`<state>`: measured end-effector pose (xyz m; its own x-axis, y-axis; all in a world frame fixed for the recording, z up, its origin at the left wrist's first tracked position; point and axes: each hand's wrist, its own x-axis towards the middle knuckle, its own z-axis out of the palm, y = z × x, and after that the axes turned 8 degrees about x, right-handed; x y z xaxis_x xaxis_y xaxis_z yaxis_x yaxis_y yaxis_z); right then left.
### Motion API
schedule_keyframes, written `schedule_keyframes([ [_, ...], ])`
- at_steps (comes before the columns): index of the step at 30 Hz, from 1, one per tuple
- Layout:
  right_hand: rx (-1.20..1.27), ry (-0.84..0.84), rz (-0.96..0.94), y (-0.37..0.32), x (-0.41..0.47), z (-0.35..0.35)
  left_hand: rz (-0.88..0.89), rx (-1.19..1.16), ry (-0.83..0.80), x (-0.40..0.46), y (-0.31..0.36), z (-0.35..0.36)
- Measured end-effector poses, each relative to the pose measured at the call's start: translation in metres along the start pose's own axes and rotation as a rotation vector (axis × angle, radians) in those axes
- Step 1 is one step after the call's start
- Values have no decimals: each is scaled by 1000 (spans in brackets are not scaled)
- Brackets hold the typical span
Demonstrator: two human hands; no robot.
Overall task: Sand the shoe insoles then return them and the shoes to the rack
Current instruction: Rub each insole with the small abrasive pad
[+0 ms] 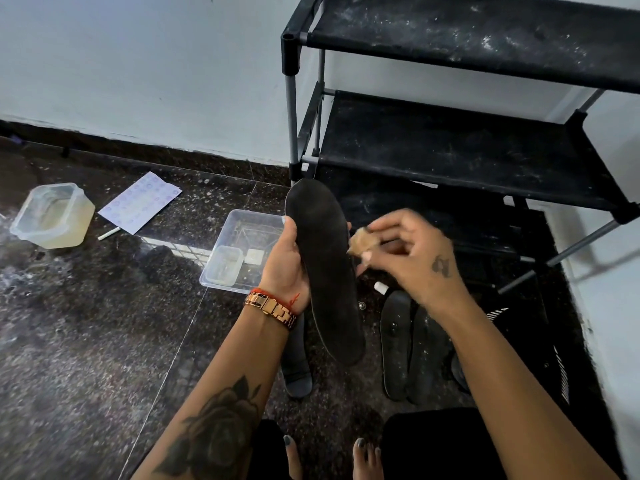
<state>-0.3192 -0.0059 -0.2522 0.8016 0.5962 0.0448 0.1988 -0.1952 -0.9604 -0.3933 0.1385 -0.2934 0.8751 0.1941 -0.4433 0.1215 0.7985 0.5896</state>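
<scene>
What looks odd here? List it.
White dust speckles the rack's black shelves and the dark floor. A paper sheet and a small white stick lie loose on the floor. Nothing looks broken.

A long black insole [323, 271] is held upright, slightly tilted, toe end up, in front of the black shoe rack [460, 147]. A small tan sandpaper piece [360, 244] is pinched just beside its right edge, approx. mid-length. Two more black insoles [410, 344] are laid side by side on the floor at the rack's foot; another, w/ a grey tip [296, 358], is seen below the held one.
</scene>
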Motion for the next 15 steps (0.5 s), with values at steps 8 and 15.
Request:
schedule_keyframes([
  [8,-410,79,-224,25,7,21,7,79,2,1,-4,2],
  [15,-183,311,-201,17,10,11,-56,20,-55,-3,-3,6],
])
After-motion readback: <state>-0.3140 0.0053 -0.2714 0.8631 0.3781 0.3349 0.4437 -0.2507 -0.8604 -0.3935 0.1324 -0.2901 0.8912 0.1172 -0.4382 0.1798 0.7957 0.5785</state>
